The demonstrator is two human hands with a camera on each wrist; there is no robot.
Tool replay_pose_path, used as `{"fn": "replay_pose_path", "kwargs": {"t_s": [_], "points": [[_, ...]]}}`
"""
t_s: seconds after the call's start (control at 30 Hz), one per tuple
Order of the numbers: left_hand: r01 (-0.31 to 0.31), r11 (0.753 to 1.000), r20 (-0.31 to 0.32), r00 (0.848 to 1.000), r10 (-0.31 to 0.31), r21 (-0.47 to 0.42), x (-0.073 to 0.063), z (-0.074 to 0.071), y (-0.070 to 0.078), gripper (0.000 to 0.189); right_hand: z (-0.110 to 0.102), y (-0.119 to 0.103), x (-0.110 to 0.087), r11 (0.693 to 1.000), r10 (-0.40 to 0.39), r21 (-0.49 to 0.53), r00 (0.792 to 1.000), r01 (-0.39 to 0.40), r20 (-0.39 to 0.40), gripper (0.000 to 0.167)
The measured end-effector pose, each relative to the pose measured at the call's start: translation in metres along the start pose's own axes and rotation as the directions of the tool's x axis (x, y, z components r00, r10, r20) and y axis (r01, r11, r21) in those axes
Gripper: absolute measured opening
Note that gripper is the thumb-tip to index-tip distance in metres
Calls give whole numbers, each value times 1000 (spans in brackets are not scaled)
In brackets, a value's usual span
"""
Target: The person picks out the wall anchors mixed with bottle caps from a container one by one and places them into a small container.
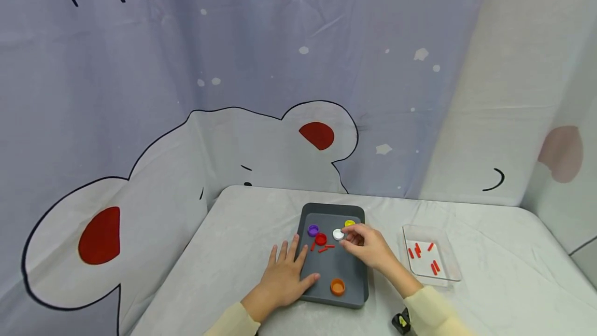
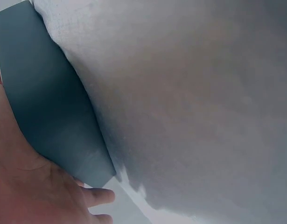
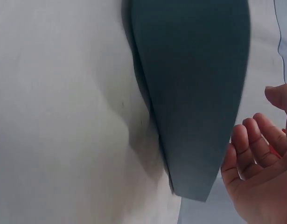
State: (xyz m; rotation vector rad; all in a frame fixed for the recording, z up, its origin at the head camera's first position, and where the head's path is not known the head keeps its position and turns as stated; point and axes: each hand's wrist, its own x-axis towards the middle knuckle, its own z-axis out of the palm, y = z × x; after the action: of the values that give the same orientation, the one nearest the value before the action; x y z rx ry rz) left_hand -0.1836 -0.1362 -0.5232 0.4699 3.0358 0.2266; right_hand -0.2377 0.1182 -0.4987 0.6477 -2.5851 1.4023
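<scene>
A dark grey tray (image 1: pixel 328 281) lies on the table with small round coloured caps on it. The left hand (image 1: pixel 283 276) rests at its left edge, fingers spread, thumb reaching over the rim. Over the tray's right side, the right hand (image 1: pixel 368 248) is bent beside a white cap (image 1: pixel 338 234); nothing shows between its thumb and index finger. A yellow cap (image 1: pixel 350 223) is partly covered by that hand. Left of it lie a purple cap (image 1: pixel 313 231), a red cap (image 1: pixel 320 239) and several short red sticks (image 1: pixel 323 249). An orange cap (image 1: pixel 338 287) sits nearer.
A clear box (image 1: pixel 452 266) with several red sticks (image 1: pixel 435 267) stands right of the tray. A small black object (image 1: pixel 401 321) lies by the right sleeve. A printed curtain (image 1: pixel 261 66) hangs behind the white-covered table (image 1: pixel 252 222).
</scene>
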Motion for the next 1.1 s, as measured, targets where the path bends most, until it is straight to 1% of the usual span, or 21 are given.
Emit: {"fn": "replay_pose_path", "kwargs": {"t_s": [0.2,0.3,0.47,0.6,0.73,0.83,0.97,1.1], "points": [[7,1000,19,1000,-7,9,0,-2,0,85,14,-3,4,999,12,-53,996,-8,83,33],[3,1000,23,1000,-3,18,2,0,-1,84,20,-5,6,993,30,-115,992,-16,120,33],[-10,1000,5,1000,9,23,5,4,-2,85,27,-6,11,965,71,-260,982,-24,173,34],[-9,1000,-4,1000,9,23,5,5,-3,86,31,-9,13,943,91,-332,973,-16,210,32],[-4,1000,1,1000,4,17,4,4,-4,86,33,-12,15,923,95,-385,969,1,230,31],[-3,1000,0,1000,3,16,3,4,-4,85,36,-13,18,909,119,-417,963,-8,241,31],[-9,1000,0,1000,9,13,2,4,-4,85,41,-12,21,898,147,-438,958,-26,245,32],[-9,1000,5,1000,9,-1,2,4,-4,85,42,-10,23,897,153,-442,958,-31,243,30]]}}
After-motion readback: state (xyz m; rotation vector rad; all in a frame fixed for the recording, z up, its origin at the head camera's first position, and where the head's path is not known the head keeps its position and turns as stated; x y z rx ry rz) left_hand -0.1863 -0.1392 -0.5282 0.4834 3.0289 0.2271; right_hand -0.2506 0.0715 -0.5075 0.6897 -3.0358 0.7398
